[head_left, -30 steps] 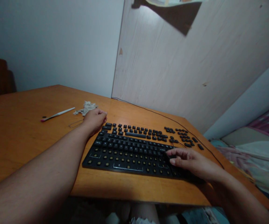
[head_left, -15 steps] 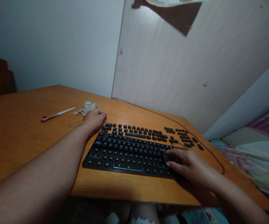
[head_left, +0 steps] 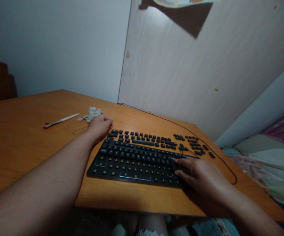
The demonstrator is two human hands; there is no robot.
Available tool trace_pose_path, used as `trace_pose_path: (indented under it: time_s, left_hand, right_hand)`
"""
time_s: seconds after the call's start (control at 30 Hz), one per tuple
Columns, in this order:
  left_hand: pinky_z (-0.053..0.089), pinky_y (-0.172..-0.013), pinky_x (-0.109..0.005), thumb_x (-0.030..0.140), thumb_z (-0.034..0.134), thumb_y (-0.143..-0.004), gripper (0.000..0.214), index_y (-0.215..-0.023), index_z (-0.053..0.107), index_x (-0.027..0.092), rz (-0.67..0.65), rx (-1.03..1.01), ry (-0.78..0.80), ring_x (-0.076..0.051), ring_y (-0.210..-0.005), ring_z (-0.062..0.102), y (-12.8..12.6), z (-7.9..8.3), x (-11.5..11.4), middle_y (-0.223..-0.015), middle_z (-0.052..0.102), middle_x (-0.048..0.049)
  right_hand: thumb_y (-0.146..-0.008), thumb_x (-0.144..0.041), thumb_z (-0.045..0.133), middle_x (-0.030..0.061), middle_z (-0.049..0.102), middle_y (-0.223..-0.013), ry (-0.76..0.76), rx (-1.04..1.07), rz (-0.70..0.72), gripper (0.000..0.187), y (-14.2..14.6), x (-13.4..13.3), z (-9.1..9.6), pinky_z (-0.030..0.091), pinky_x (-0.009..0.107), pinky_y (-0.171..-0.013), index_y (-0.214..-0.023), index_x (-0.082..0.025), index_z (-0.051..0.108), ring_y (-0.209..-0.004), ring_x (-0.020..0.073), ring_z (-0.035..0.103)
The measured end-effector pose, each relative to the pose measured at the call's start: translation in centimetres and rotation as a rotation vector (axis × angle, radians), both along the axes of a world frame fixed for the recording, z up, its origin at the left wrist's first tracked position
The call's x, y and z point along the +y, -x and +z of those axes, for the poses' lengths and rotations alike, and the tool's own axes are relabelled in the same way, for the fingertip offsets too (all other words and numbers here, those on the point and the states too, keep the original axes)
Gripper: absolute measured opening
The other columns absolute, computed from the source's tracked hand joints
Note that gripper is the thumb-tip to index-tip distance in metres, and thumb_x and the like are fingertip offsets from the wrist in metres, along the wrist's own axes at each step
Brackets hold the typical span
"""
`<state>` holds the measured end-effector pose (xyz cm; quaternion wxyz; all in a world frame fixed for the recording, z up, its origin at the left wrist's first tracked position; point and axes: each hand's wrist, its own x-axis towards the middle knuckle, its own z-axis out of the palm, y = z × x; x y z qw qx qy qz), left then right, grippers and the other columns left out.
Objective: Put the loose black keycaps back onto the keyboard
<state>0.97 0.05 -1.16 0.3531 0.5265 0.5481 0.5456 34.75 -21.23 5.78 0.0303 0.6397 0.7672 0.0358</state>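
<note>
A black computer keyboard (head_left: 132,165) lies near the table's front edge. Its upper rows carry keycaps, while the lower rows show bare key stems. My right hand (head_left: 197,170) grips over the keyboard's right part, thumb and index finger apart on its surface; the other fingers are hidden. My left hand (head_left: 101,124) rests on the table, fingers curled in, beyond the keyboard's left end and touching or almost touching a crumpled grey cloth (head_left: 92,113). Whatever may be inside that hand is hidden. Loose black keycaps (head_left: 154,136) are laid out in rows behind the keyboard, among them a long space bar (head_left: 143,142).
A white toothbrush-like stick (head_left: 63,120) and a thin bent wire (head_left: 80,130) lie left on the wooden table (head_left: 29,141). More keycaps (head_left: 193,144) sit at the back right. A black cable (head_left: 220,159) curves along the right side. A wall rises behind the table.
My right hand has shifted very slightly on the keyboard. My left hand and the laid-out keycaps look unchanged.
</note>
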Motion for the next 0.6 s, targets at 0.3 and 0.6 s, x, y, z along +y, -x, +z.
trace_pose_path:
  time_s: [0.3,0.6]
  left_hand:
    - [0.041,-0.052,-0.023,0.032,0.063,-0.068,0.015,-0.068,0.06,0.017,0.002,-0.006,0.0,-0.015,-0.054,0.057,0.2,-0.2,0.3,-0.062,0.066,-0.0052]
    - [0.038,-0.049,-0.022,0.034,0.061,-0.069,0.017,-0.068,0.06,0.017,0.009,0.033,-0.006,-0.014,-0.051,0.055,0.3,-0.5,0.5,-0.06,0.065,-0.0055]
  right_hand:
    - [-0.092,-0.041,0.052,0.005,0.075,-0.106,-0.034,-0.125,0.026,0.036,0.2,0.2,0.0,0.053,0.036,-0.072,-0.123,-0.032,0.067,-0.089,0.0266,0.071]
    - [-0.092,-0.035,0.049,0.006,0.076,-0.086,-0.05,-0.271,0.025,0.033,1.5,0.0,0.3,0.05,0.034,-0.061,-0.116,-0.031,0.071,-0.074,0.0274,0.071]
